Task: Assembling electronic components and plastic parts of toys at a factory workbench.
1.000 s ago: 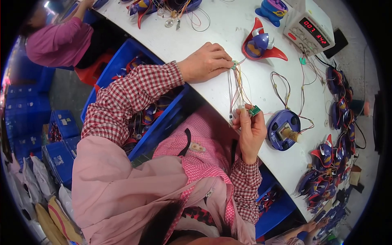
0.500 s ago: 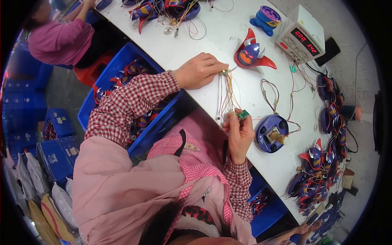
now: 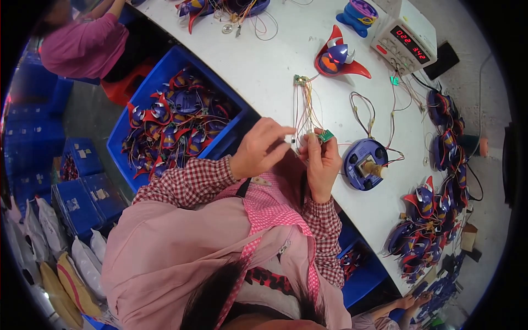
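Observation:
My right hand (image 3: 320, 159) pinches a small green circuit board (image 3: 326, 136) at the near end of a bundle of thin coloured wires (image 3: 305, 110). The bundle runs away over the white table (image 3: 264, 71) to a second small board (image 3: 300, 80) lying flat. My left hand (image 3: 261, 147) is beside the right one, its fingertips closed on the wires just left of the green board. A round blue toy base (image 3: 364, 163) with a tan knob stands right of my right hand. A red and blue masked toy head (image 3: 336, 55) lies farther back.
A white power supply (image 3: 405, 36) with red digits stands at the back right. Piles of red and blue toy parts (image 3: 423, 220) line the table's right edge. A blue bin (image 3: 176, 124) full of such parts sits left of me. Another person in pink (image 3: 82, 44) works at far left.
My left hand let go of the far end of the wires and came back to my right hand. The far board now lies on the table.

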Available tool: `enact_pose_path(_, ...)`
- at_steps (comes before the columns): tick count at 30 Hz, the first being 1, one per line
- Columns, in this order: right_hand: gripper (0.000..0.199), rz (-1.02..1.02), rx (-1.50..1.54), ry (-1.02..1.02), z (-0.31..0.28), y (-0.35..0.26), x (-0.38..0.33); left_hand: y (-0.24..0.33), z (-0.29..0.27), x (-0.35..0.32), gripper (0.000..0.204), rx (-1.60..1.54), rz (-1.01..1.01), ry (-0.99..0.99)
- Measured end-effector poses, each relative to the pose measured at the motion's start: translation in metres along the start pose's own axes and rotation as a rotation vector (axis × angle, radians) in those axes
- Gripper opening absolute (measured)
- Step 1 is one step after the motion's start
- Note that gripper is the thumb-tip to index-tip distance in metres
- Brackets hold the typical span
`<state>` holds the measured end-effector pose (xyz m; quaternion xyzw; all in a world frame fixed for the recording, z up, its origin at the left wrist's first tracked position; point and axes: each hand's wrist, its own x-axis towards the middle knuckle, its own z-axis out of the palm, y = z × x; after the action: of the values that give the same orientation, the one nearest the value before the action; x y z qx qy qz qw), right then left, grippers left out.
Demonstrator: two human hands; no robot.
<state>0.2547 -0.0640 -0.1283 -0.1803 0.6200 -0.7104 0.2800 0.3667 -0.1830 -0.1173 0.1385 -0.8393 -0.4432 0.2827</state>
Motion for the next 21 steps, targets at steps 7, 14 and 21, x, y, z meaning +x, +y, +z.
enact_pose_path(7,0.017,-0.279,-0.389,-0.002,-0.004,0.011,-0.001,0.012,0.018,0.037,0.034,-0.085,0.045,-0.129)
enact_pose_path(14,0.017,-0.304,-0.504,0.015,0.0,0.011,0.001,0.003,0.028,0.045,0.021,-0.09,0.079,-0.147)
enact_pose_path(21,0.017,-0.012,-0.231,-0.019,-0.005,-0.003,0.002,-0.014,0.002,0.041,0.013,-1.1,-0.705,-0.143)
